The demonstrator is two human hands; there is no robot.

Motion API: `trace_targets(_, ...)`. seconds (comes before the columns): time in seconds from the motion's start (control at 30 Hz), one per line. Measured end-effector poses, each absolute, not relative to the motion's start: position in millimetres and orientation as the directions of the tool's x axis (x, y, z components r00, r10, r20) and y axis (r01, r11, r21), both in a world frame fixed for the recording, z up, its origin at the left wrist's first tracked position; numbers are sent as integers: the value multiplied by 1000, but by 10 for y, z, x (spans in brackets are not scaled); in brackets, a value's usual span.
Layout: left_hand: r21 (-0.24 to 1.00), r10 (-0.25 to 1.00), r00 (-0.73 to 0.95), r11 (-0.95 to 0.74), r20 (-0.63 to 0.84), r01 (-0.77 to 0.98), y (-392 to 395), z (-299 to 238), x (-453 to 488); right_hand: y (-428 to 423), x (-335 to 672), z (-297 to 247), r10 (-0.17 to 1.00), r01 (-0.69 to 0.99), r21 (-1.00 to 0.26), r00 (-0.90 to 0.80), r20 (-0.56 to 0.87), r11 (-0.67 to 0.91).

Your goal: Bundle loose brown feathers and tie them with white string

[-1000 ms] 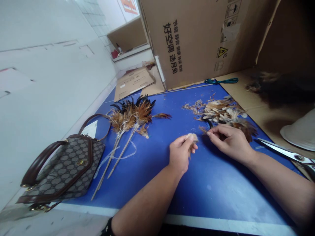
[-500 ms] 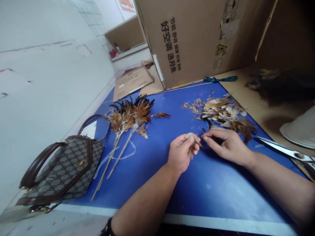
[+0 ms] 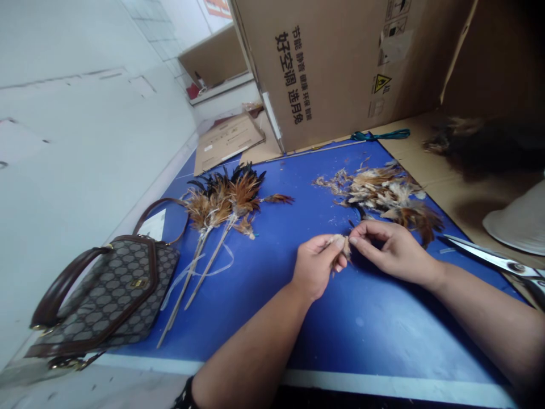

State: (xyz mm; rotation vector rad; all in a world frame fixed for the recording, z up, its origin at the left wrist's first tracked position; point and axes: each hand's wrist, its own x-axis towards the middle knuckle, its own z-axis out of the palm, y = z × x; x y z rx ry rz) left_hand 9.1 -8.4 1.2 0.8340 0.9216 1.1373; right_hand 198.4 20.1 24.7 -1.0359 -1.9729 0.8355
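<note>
My left hand (image 3: 315,266) is closed on a small bunch of brown and tan feathers (image 3: 343,247), held above the blue table (image 3: 255,318). Close beside it, my right hand (image 3: 389,249) has thumb and forefinger pinched at the right edge of that bunch; whatever lies between those fingertips is too small to make out. Just beyond my right hand lies a loose pile of brown, cream and dark feathers (image 3: 378,193). Large scissors (image 3: 489,258) rest to the right of it, blades pointing left.
Feather bundles (image 3: 230,199) tied on thin sticks (image 3: 187,284) lie left of centre, near a patterned handbag (image 3: 123,289). A big cardboard box (image 3: 340,68) stands behind the table. A green cord (image 3: 383,135) lies at its foot, and dark feathers (image 3: 481,142) at far right.
My right hand has moved slightly left, its fingertips now meeting the feather bunch. The bunch in my left hand has turned a little, showing more of its tan fluff.
</note>
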Motion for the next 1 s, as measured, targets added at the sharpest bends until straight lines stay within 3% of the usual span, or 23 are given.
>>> trace_targets(0.17,949,975,139,203,-173,-243,-94,-2,99,202,1993,213,849,395,-776,-416,326,492)
trace_targets(0.43,979,950,244,205,-196,-11,-94,54,44,229,1991,122,819,421,-724,-448,358,547)
trace_targets(0.87,975,957,221,210,-190,-69,-108,33,54,210,1960,156,819,439,-703,-428,383,559)
trace_targets(1.0,945,968,155,231,-199,-230,-74,4,68,261,2052,170,859,466,-722,-289,422,511)
